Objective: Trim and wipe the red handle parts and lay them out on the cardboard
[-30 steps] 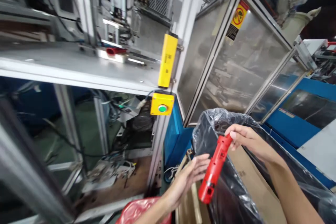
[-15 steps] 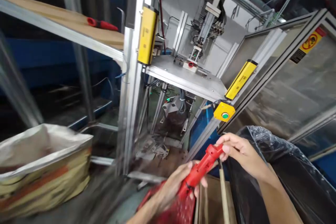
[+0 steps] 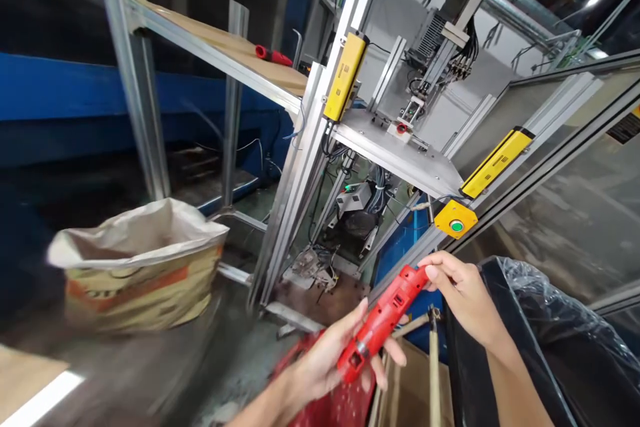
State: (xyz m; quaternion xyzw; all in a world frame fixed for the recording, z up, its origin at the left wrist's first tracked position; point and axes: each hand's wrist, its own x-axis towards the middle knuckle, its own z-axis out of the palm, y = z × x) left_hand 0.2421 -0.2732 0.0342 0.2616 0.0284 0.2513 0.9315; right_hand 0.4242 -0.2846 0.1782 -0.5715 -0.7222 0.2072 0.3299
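A red plastic handle-shaped part [image 3: 381, 321] is held between both hands low in the view. My left hand [image 3: 330, 360] wraps its fingers around the lower end. My right hand [image 3: 457, 293] pinches the upper end with its fingertips. Under the hands sits a red mesh basket [image 3: 340, 407]. Beside my right arm stands a black bin lined with clear plastic [image 3: 545, 347].
An aluminium-framed machine with yellow light-curtain bars [image 3: 344, 77] and a yellow box with a green button [image 3: 455, 220] stands ahead. A shelf holds another red part [image 3: 273, 55]. An open paper sack [image 3: 143, 263] stands on the floor at left. A cardboard box [image 3: 415, 387] is below.
The view has swung left, bringing the sack and shelf into sight. My left hand, open a second ago, has closed on the lower end of the red part.
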